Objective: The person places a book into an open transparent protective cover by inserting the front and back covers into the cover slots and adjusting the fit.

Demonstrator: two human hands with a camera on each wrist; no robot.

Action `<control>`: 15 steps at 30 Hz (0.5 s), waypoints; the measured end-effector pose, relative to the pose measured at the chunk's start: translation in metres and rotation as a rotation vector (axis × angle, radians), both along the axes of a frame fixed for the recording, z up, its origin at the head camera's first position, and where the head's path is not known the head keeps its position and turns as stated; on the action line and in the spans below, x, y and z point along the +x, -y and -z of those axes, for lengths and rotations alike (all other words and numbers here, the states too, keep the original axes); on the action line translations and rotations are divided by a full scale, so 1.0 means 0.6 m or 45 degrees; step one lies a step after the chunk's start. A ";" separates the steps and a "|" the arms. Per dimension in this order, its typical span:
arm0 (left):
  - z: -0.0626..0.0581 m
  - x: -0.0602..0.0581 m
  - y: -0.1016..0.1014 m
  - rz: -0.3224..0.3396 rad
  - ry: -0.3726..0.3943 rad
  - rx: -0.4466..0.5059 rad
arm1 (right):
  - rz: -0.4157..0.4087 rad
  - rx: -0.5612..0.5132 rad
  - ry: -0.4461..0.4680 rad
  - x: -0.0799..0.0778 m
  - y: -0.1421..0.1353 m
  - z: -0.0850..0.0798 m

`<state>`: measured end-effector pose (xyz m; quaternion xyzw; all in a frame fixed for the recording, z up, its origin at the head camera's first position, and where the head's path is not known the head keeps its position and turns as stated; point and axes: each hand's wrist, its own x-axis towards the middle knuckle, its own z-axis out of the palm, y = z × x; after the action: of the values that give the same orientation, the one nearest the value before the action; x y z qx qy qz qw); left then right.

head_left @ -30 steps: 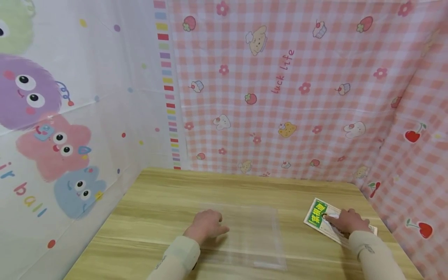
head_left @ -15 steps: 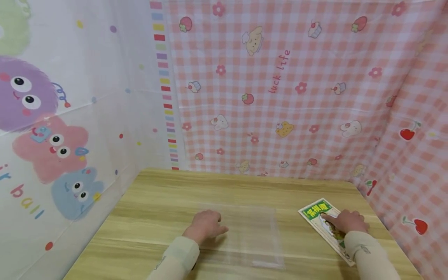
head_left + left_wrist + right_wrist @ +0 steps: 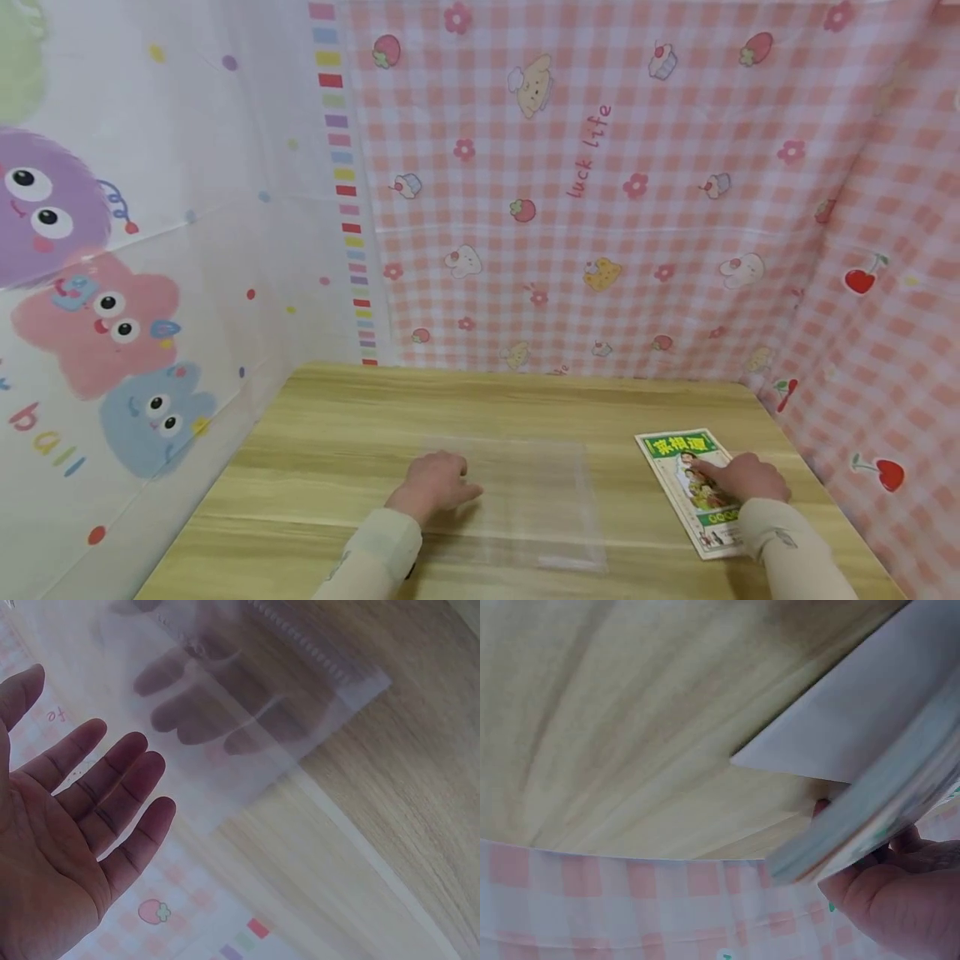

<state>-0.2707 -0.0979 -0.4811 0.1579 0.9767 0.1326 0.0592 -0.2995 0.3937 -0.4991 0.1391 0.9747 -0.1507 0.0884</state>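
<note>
My right hand (image 3: 750, 479) grips a small book (image 3: 686, 500) at its right edge, thumb lying across the front cover. The cover has a green band with yellow characters and a picture of figures. In the right wrist view the edge of the book (image 3: 870, 806) is tilted, and a white panel (image 3: 840, 727) shows next to it, close to the wood. My left hand (image 3: 435, 483) is held over the left side of a flat, clear plastic bag (image 3: 540, 500). In the left wrist view its fingers (image 3: 124, 787) are spread and loosely bent, with nothing in them; the bag mirrors them.
Both lie on or over a wood-grain table (image 3: 465, 400). A pink checked cloth (image 3: 570, 208) hangs behind it, another checked cloth (image 3: 892, 350) at the right. On the left hangs a white sheet (image 3: 195, 250) with cartoon figures.
My right hand has turned the book so its green band now faces the back of the table and the cover shows more fully. My left hand stays over the bag. The view has shifted slightly.
</note>
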 end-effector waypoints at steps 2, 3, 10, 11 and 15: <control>0.001 -0.001 0.001 -0.003 -0.004 -0.004 | -0.035 0.004 0.000 0.001 0.000 -0.002; 0.002 -0.001 0.001 -0.003 -0.009 -0.004 | -0.051 0.004 -0.002 0.002 0.000 -0.004; 0.007 -0.003 0.001 0.012 0.004 0.016 | 0.031 -0.082 -0.008 0.019 0.006 -0.011; 0.008 -0.004 0.001 0.012 0.007 0.015 | 0.058 -0.092 -0.015 0.021 0.008 -0.012; 0.008 -0.005 0.001 0.007 0.014 0.014 | 0.107 -0.157 -0.062 0.030 0.008 -0.013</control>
<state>-0.2736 -0.0983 -0.4856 0.1601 0.9752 0.1386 0.0641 -0.2813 0.3887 -0.4911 0.1705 0.9587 -0.2175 0.0666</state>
